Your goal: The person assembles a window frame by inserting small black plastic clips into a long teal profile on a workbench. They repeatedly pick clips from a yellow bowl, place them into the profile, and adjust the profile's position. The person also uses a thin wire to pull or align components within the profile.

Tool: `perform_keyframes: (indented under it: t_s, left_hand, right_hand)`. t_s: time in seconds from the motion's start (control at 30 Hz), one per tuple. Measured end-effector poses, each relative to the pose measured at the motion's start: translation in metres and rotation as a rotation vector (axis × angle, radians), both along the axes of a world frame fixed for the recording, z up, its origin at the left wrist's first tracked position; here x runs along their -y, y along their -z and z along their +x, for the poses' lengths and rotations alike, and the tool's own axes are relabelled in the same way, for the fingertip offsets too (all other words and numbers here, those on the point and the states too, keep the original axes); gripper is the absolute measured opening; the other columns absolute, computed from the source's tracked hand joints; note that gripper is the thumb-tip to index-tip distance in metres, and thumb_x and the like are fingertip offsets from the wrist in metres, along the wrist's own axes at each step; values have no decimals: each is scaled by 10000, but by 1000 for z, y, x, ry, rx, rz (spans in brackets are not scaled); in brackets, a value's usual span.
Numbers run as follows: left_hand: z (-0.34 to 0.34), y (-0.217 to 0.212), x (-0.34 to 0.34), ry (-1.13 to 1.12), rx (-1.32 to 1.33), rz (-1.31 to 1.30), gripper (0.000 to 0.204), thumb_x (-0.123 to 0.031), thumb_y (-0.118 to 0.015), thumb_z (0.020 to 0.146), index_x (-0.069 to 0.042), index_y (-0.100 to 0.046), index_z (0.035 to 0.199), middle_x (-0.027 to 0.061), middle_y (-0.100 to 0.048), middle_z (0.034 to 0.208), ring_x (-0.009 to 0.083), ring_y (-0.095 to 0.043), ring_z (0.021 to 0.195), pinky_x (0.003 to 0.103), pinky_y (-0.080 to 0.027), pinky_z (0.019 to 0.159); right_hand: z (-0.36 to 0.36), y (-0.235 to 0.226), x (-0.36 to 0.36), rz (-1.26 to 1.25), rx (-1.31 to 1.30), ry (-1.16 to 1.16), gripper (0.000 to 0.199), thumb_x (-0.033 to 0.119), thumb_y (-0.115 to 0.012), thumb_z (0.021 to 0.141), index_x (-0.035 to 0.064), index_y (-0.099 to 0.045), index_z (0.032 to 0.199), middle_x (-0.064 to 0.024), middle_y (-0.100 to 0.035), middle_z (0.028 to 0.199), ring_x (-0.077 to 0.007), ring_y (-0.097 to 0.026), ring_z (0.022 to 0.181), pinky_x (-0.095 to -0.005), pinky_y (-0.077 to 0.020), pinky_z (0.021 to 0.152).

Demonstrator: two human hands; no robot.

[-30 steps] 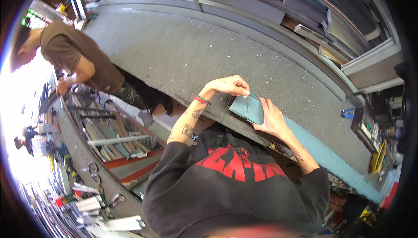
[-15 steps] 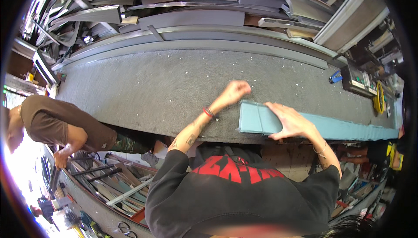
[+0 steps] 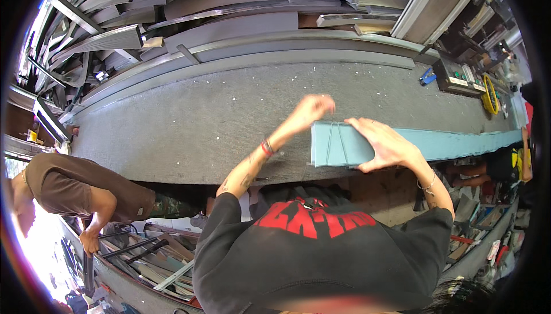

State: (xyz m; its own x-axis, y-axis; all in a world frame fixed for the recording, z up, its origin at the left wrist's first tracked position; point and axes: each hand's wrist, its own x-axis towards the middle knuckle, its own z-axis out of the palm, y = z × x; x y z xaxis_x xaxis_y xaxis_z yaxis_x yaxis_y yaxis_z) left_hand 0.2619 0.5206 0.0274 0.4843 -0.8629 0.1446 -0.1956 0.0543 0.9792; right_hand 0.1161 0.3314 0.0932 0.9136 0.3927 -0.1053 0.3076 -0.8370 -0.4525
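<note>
A long, light-blue bundle of flat strips lies along the near edge of the grey worktop. My right hand grips it close to its left end, thumb on the near side and fingers over the far side. Thin cord crosses the bundle's top in slanting lines between that end and my right hand. My left hand is raised just beyond the bundle's left end. Its fingers are curled together and slightly blurred; whatever they hold, if anything, is too thin or hidden to make out.
Grey worktop carries small white specks. Blue-handled tool, a dark switch box and a yellow ring are at right. Another person's arm is by the bundle's far right end; a brown-shirted person bends at left.
My left hand has moved slightly toward the bundle's end, and more cord lines now show across it. My right hand keeps its hold. The view has shifted a little.
</note>
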Motion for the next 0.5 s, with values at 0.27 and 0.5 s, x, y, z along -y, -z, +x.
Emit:
perform_keyframes:
  t_s: [0.27,0.5]
  left_hand:
    - [-19,-21,-65,481,106,195,213,-191,-495,912,-37,-599,808,73,-597,755,178,-573,730,349,-452,683]
    - [-49,27,-7,140,197,96,166,-181,-535,866,-40,-623,872,120,-649,819,223,-618,744,367,-485,684]
  right_hand:
    - [-5,15,1,-99,-77,47,945,296,-752,577,-10,-319,1360,-223,-499,1170,-379,-507,1063,-424,-414,942]
    - [-17,2,-2,81,6,-61,945,309,-757,582,-22,-323,1353,-235,-500,1173,-386,-503,1072,-432,-413,943]
